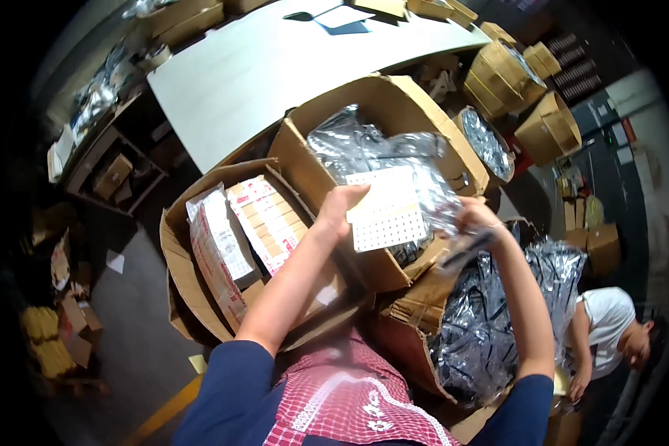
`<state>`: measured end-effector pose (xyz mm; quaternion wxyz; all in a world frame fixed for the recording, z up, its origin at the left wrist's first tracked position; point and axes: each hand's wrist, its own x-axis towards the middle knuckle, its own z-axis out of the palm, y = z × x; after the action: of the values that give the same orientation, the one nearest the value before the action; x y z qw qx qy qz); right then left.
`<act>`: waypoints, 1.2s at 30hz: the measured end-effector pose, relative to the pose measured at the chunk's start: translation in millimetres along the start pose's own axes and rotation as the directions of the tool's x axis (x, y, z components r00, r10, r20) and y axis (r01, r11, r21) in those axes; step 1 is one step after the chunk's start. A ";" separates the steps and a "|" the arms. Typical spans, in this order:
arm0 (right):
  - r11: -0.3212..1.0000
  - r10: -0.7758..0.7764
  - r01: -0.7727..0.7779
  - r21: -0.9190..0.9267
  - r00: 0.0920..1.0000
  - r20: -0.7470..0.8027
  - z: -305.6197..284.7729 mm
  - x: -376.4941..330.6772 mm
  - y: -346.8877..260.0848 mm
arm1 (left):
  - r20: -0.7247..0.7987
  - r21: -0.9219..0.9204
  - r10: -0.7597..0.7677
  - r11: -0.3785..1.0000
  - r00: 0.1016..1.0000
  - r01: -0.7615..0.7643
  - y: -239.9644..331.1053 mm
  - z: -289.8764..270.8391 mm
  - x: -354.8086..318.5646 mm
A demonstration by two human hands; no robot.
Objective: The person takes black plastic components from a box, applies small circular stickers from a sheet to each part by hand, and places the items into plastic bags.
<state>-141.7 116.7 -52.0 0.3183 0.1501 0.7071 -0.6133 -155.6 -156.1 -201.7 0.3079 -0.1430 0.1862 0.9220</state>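
Observation:
My left hand point(341, 211) is closed on the left edge of a white, flat, rounded-corner panel point(385, 209) with rows of small dark slots. The panel is held up over the near side of an open cardboard box point(416, 97) with clear plastic bags point(349, 137) in it. To the right of the panel, my right hand point(479, 215) has its fingers closed on a crinkled clear plastic bag point(440, 202). A blurred dark strip point(464, 249) shows just under that hand; whether it belongs to the bag I cannot tell.
At left stands an open carton point(175, 256) with taped boxes point(271, 215) inside. Bagged dark parts point(476, 327) fill another carton at right. Beyond lies a white table point(223, 89). A co-worker point(609, 327) bends at far right, near stacked cartons point(602, 245).

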 end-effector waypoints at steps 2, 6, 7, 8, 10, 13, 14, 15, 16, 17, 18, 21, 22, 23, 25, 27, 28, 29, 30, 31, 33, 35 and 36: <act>0.766 -0.035 0.011 -0.642 0.999 -0.026 5.2 42.2 25.2 | -0.073 0.262 0.243 0.940 0.967 -0.216 -3.0 15.8 -4.6; 0.331 -0.576 0.080 -0.940 0.806 -0.134 -13.6 55.5 32.6 | 0.012 0.566 0.326 0.777 0.945 -0.275 0.1 62.0 -43.2; 0.524 -0.600 0.227 -0.821 0.782 -0.167 -4.1 33.9 7.4 | 0.071 0.595 0.329 0.744 0.942 -0.305 3.2 63.5 -53.4; 0.679 -0.551 0.367 -0.636 0.827 -0.110 0.3 10.1 -3.5 | 0.113 0.612 0.305 0.729 0.946 -0.308 2.6 73.0 -63.7; 0.828 -0.515 0.510 -0.233 0.856 0.042 24.6 -47.6 -17.1 | 0.179 0.627 0.239 0.719 0.954 -0.298 -4.3 96.1 -85.7; 0.846 -0.501 0.510 -0.158 0.860 0.095 33.0 -122.9 -4.8 | 0.269 0.652 0.105 0.712 0.958 -0.261 -31.4 133.5 -110.3; 0.812 -0.557 0.543 -0.215 0.830 -0.008 34.9 -142.6 8.8 | 0.286 0.657 0.082 0.708 0.955 -0.258 -42.5 142.8 -119.1; 0.779 -0.608 0.564 -0.276 0.786 -0.109 36.6 -162.3 22.7 | 0.304 0.663 0.058 0.704 0.951 -0.255 -53.3 152.4 -127.9; 0.782 -0.608 0.550 -0.293 0.777 -0.166 37.3 -186.9 34.3 | 0.315 0.682 0.030 0.688 0.948 -0.248 -63.8 168.9 -141.1; 0.798 -0.597 0.553 -0.241 0.779 -0.191 40.2 -207.9 43.8 | 0.366 0.688 0.038 0.662 0.930 -0.298 -74.8 171.1 -142.1; 0.798 -0.599 0.548 -0.251 0.766 -0.232 39.2 -226.0 57.4 | 0.383 0.696 0.040 0.644 0.923 -0.317 -85.1 177.8 -146.7; 0.849 -0.529 0.463 -0.255 0.753 -0.391 39.5 -287.5 95.6 | 0.440 0.750 -0.001 0.551 0.898 -0.366 -122.8 196.3 -160.7; 0.851 -0.518 0.491 -0.188 0.726 -0.452 43.6 -308.2 107.2 | 0.501 0.747 -0.004 0.507 0.865 -0.430 -135.4 198.2 -166.5; 0.845 -0.504 0.520 -0.123 0.698 -0.510 47.5 -325.2 118.6 | 0.559 0.736 -0.007 0.465 0.829 -0.493 -147.5 198.2 -170.8; 0.864 -0.452 0.494 -0.098 0.676 -0.582 53.9 -364.8 140.2 | 0.584 0.736 -0.038 0.446 0.811 -0.510 -178.8 209.6 -184.2; 0.898 -0.395 0.424 -0.120 0.654 -0.646 65.0 -402.4 159.4 | 0.629 0.724 -0.077 0.421 0.774 -0.547 -209.7 218.6 -197.3; 0.868 -0.457 0.458 -0.190 0.592 -0.663 72.3 -413.4 174.0 | 0.660 0.716 -0.106 0.387 0.743 -0.581 -223.6 222.4 -204.5; 0.834 -0.519 0.485 -0.262 0.530 -0.670 79.4 -420.6 190.5 | 0.692 0.693 -0.119 0.386 0.712 -0.609 -239.9 220.3 -208.0; 0.833 -0.521 0.483 -0.271 0.518 -0.678 86.0 -431.6 205.0 | 0.703 0.688 -0.155 0.395 0.694 -0.609 -255.8 221.1 -211.1; 0.822 -0.523 0.498 -0.278 0.466 -0.714 92.4 -440.5 218.3 | 0.709 0.687 -0.188 0.400 0.680 -0.606 -271.4 220.5 -213.6; 0.809 -0.495 0.498 -0.313 0.289 -0.819 103.0 -459.9 243.1 | 0.617 0.779 -0.341 0.389 0.709 -0.491 -296.5 222.4 -216.9; 0.848 -0.395 0.438 -0.297 0.148 -0.907 110.2 -478.5 266.5 | 0.635 0.760 -0.364 0.454 0.682 -0.465 -323.6 226.5 -224.9; 0.853 -0.404 0.396 -0.339 0.091 -0.910 111.6 -485.0 279.2 | 0.695 0.719 -0.368 0.381 0.618 -0.581 -331.6 223.2 -223.2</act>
<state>421.1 152.3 35.1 -0.3671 0.2972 0.7615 -0.4440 188.8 71.0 -3.3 0.3088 0.4791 0.5187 0.6372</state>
